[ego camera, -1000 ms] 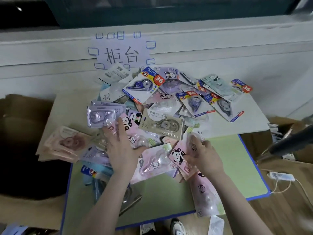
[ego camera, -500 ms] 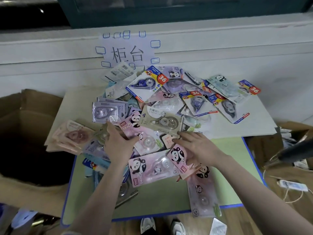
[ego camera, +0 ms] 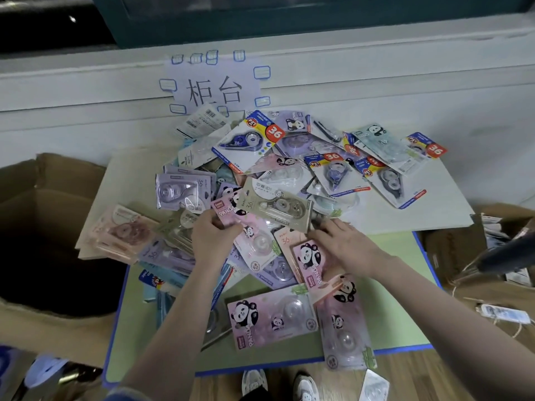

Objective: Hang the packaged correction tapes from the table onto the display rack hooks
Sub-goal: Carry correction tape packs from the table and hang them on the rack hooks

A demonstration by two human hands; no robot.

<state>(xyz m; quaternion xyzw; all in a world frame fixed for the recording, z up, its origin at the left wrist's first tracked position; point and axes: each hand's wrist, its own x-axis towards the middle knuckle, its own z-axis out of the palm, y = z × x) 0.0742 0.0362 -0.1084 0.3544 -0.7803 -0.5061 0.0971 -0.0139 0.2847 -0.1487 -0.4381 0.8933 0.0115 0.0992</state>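
Left hand (ego camera: 212, 241) pinches a pink pack (ego camera: 246, 227); right hand (ego camera: 347, 244) lies flat on the pile. Lift one pack, hang-hole clear.

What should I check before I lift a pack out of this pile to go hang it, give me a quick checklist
1. Left hand has a pack: ok, it pinches the pink panda pack at its top corner.
2. Right hand free: ok, fingers lie flat on the pile.
3. Pinched pack free to lift: not ok, the beige pack overlaps it.
4. Hang hole usable: cannot tell, covered.
5. Display rack within reach: cannot tell, no rack in view.
6. Packs secure on the table: not ok, the lilac panda pack overhangs the front edge.
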